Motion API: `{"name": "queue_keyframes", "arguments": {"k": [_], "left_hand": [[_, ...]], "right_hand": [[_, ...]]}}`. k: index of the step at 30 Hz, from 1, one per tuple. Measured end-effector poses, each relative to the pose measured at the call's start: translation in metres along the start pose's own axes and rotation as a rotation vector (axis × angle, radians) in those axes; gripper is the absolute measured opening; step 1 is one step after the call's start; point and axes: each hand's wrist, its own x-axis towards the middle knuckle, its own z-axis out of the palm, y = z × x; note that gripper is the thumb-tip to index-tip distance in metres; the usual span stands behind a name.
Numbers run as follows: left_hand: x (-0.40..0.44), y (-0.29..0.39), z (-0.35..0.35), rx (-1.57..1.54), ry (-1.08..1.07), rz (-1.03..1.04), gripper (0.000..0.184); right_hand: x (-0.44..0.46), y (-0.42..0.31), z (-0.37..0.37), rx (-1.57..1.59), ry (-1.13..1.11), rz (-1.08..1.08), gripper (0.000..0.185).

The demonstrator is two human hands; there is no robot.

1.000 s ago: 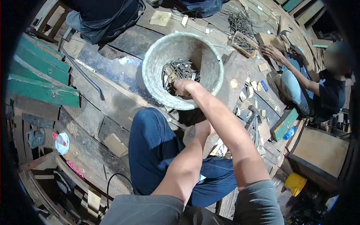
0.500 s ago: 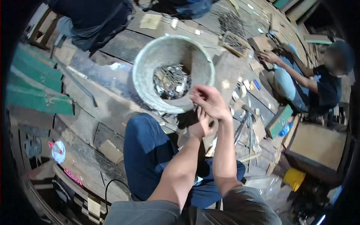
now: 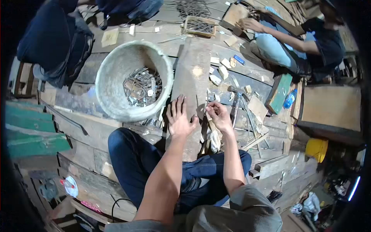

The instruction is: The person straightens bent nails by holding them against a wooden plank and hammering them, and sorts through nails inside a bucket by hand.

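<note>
My left hand (image 3: 180, 120) lies with fingers spread on a long wooden board (image 3: 192, 73) in front of my legs. Just right of the board, my right hand (image 3: 219, 116) has its thumb and forefinger pinched together; what they hold, if anything, is too small to name. Left of the board stands a round pale bucket (image 3: 112, 96) with metal scraps (image 3: 142, 87) at its bottom. Beyond my right hand a hammer (image 3: 237, 92) lies among small wood blocks (image 3: 223, 72) and metal rods.
A tray of nails (image 3: 199, 27) sits past the board. At the upper right a person (image 3: 305, 42) sits with hands on a wooden block. Other seated people are at the upper left. A wooden box (image 3: 330, 110) and a yellow bucket (image 3: 317, 150) stand at the right.
My right hand has come out of the bucket and moved right, past the board. My left hand now lies flat on the board. The view has turned to the right.
</note>
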Motion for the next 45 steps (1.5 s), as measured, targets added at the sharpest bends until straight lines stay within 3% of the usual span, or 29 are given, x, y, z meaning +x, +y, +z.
{"name": "queue_keyframes", "arguments": {"k": [4, 7, 19, 21, 24, 25, 27, 31, 33, 35, 38, 39, 40, 42, 45], "left_hand": [[-0.002, 0.005, 0.002, 0.038, 0.059, 0.021, 0.085], [-0.002, 0.007, 0.000, -0.019, 0.106, 0.064, 0.083], [-0.009, 0.005, 0.004, -0.019, 0.134, 0.160, 0.078], [-0.011, 0.009, 0.001, -0.037, 0.241, 0.249, 0.068], [-0.026, -0.005, 0.007, -0.102, 0.227, 0.362, 0.059], [-0.030, -0.006, 0.004, -0.098, 0.237, 0.438, 0.039], [-0.027, -0.013, 0.000, -0.286, 0.074, 0.477, 0.030], [-0.004, -0.007, -0.014, -0.230, -0.020, 0.674, 0.022], [0.015, 0.000, -0.019, -0.169, -0.044, 0.764, 0.021], [0.026, 0.008, -0.029, -0.214, -0.120, 0.747, 0.021], [0.040, 0.009, -0.019, -0.327, -0.242, 0.692, 0.024], [0.045, 0.004, -0.007, -0.316, -0.190, 0.751, 0.024], [0.046, 0.009, -0.012, -0.355, -0.248, 0.694, 0.023], [0.051, 0.012, -0.014, -0.512, -0.404, 0.572, 0.022], [0.059, 0.017, -0.026, -0.602, -0.432, 0.597, 0.022]], "right_hand": [[-0.001, 0.027, 0.003, 0.041, 0.105, 0.032, 0.014], [-0.011, 0.025, 0.003, 0.098, 0.053, 0.165, 0.013], [-0.019, 0.044, 0.016, 0.068, 0.192, -0.046, 0.010], [-0.015, 0.048, 0.018, 0.094, 0.142, 0.074, 0.011], [-0.015, 0.050, 0.027, 0.072, 0.255, 0.080, 0.015], [-0.012, 0.049, 0.026, 0.073, 0.236, 0.085, 0.016], [-0.016, 0.050, 0.029, 0.081, 0.193, 0.118, 0.018], [-0.014, 0.050, 0.040, 0.159, 0.187, 0.165, 0.017], [-0.015, 0.050, 0.041, 0.443, 0.178, 0.159, 0.015], [-0.013, 0.052, 0.042, 0.684, 0.191, 0.170, 0.012], [-0.006, 0.059, 0.038, 0.607, 0.248, 0.260, 0.010], [-0.007, 0.064, 0.038, 0.568, 0.269, 0.295, 0.009], [-0.009, 0.052, 0.036, 0.599, 0.287, 0.210, 0.009], [-0.013, 0.038, 0.025, 0.655, 0.212, 0.296, 0.009], [-0.010, 0.036, 0.023, 0.644, 0.208, 0.319, 0.010]]}}
